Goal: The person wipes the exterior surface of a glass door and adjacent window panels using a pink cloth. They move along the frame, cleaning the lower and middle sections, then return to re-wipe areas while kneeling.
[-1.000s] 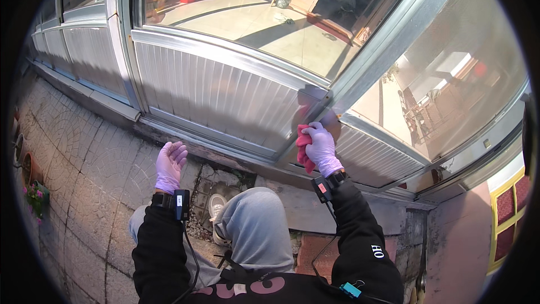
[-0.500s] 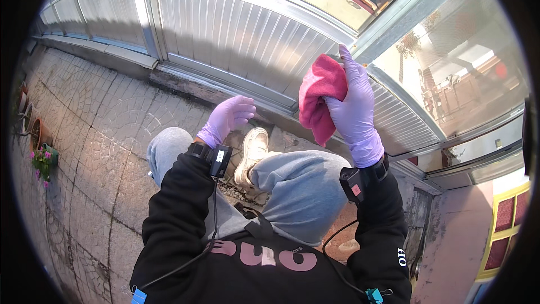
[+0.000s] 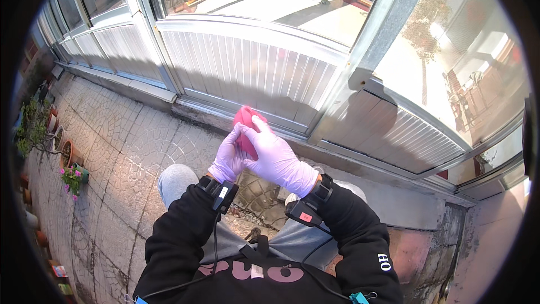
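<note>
Cloth (image 3: 244,116), pink-red and bunched, near centre of frame; grasped between left hand (image 3: 226,157) and right hand (image 3: 275,156), finger contact partly hidden. Possible fault: drop onto patterned paving (image 3: 129,141) at left of frame, likely caused by slack pinch or slipping purple gloves (image 3: 298,175).

The floor of grey-beige patterned paving (image 3: 115,146) carries a round orange-brown plant pot (image 3: 74,158). Just beside this pot, on its near right, there stands a green pot (image 3: 84,175) with pink flowers (image 3: 71,178).
</note>
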Demonstrator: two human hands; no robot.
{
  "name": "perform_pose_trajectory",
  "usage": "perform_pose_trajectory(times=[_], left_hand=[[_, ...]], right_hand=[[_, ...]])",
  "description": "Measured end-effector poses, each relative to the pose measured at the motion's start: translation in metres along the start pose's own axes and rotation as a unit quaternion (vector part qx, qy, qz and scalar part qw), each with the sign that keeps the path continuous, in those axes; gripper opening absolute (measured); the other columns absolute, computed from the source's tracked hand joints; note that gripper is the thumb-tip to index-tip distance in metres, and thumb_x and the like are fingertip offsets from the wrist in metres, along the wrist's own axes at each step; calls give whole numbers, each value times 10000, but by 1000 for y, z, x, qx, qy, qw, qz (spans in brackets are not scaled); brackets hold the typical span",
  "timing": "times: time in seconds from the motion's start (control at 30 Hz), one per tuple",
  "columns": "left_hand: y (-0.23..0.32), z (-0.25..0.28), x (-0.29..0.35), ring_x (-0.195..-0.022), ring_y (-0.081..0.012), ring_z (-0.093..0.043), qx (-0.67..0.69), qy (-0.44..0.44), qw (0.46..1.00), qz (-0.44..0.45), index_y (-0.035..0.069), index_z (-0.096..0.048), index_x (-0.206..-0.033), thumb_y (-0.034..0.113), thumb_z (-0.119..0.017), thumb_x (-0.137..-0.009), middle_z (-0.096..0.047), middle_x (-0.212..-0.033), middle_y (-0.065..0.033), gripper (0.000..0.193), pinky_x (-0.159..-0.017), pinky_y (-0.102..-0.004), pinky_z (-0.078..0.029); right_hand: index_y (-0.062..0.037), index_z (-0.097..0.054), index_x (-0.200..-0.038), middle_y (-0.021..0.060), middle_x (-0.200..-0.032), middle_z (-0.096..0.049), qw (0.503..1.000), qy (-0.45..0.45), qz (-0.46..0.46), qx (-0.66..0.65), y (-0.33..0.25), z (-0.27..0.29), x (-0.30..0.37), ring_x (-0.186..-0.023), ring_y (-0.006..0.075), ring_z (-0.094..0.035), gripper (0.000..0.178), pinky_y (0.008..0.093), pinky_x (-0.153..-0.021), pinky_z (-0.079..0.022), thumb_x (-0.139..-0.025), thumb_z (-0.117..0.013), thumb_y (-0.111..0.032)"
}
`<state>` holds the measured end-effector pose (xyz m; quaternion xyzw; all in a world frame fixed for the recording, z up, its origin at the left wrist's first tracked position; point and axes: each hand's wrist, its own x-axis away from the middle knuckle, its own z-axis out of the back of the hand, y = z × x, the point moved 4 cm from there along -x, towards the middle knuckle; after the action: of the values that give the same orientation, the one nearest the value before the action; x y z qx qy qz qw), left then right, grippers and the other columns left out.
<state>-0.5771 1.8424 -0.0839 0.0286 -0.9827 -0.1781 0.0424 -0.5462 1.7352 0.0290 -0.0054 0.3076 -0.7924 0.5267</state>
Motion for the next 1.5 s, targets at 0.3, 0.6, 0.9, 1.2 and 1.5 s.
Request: perform_pose_trajectory(times=[0.3, 0.6, 0.9, 1.2, 1.5], left_hand=[[39, -26, -147, -1168, -237, -563, -440, 260, 819, -261, 5, -545, -1326, 303, -654, -955, -585, -1317, -135, 488, -1041, -385, -421], [-25, -118, -225, -1272, -408, -470, -612, 68, 509, -601, 37, -544, -1328, 61, -570, -933, -486, -1369, -224, 396, -1083, -474, -367], [44, -71, -267, -1251, -229, -548, -515, -292, 771, -236, 53, -483, -1370, 135, -599, -975, -593, -1305, -94, 420, -1048, -385, -455], [294, 12, -197, -1182, -346, -538, -525, 295, 604, -523, -15, -517, -1320, 218, -453, -1047, -563, -1280, -202, 364, -1028, -390, -397], [281, 50, -218, -1295, -414, -471, -653, 175, 503, -539, 26, -484, -1400, 126, -551, -986, -533, -1336, -237, 431, -1083, -458, -373]], right_hand=[[28, -593, -1181, 128, -947, -599, 991, 90, 78, 67, -12, 76, 49, -782, 259, -594, 406, 387, -681, -495, -903, -591, -268], [-34, -605, -1178, 98, -985, -616, 992, -10, -74, 105, 80, 91, 83, -833, 265, -624, 402, 378, -710, -504, -891, -629, -315], [-42, -595, -1273, 138, -1158, -645, 965, -231, -110, 60, 78, 56, 71, -966, 320, -647, 482, 414, -842, -517, -904, -652, -347], [-19, -584, -1231, 172, -1102, -623, 967, -244, -69, -28, 81, 25, 45, -1006, 378, -603, 438, 458, -869, -498, -826, -680, -154], [-69, -529, -1339, 157, -1157, -613, 936, -334, -113, -24, 105, -6, 13, -983, 380, -625, 533, 472, -843, -515, -850, -659, -236]])
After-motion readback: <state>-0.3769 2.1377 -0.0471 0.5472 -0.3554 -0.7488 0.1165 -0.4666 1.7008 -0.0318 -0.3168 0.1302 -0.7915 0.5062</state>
